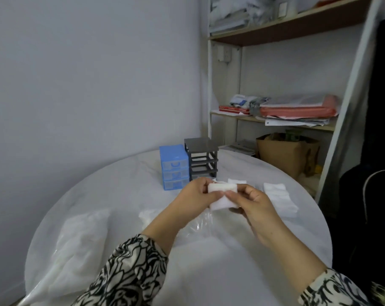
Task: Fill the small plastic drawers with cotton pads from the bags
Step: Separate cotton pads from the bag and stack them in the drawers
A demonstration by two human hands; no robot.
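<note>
**Cotton pads held in both hands above the round table**

Over the middle of the round white table (209,272), a stack of cotton pads (222,196) is held between two hands. The left hand (195,195) is curled around the stack's left end, with the thumb laid along its near face. The right hand (254,203) pinches the stack's right side, fingertips pressed on the front of the pads.

At 12 o'clock from the hands, a blue drawer unit (174,167) with three clear drawers, all pushed in, is seen standing on the table. Touching its right side, a grey drawer frame (201,157) stands with its slots open and no drawers visible inside. Just behind the held stack, a small pile of loose pads (236,181) lies on the table, and at 2 o'clock a larger row of pads (279,198) is spread flat.

At 6 o'clock, below the hands, a crumpled clear plastic bag (196,226) is seen. At 8 o'clock, a large white bag (77,246) lies near the table's left edge. Patterned black-and-white sleeves (129,272) cover both forearms. A shelf unit (275,120) with papers stands at 1 o'clock beyond the table.
</note>
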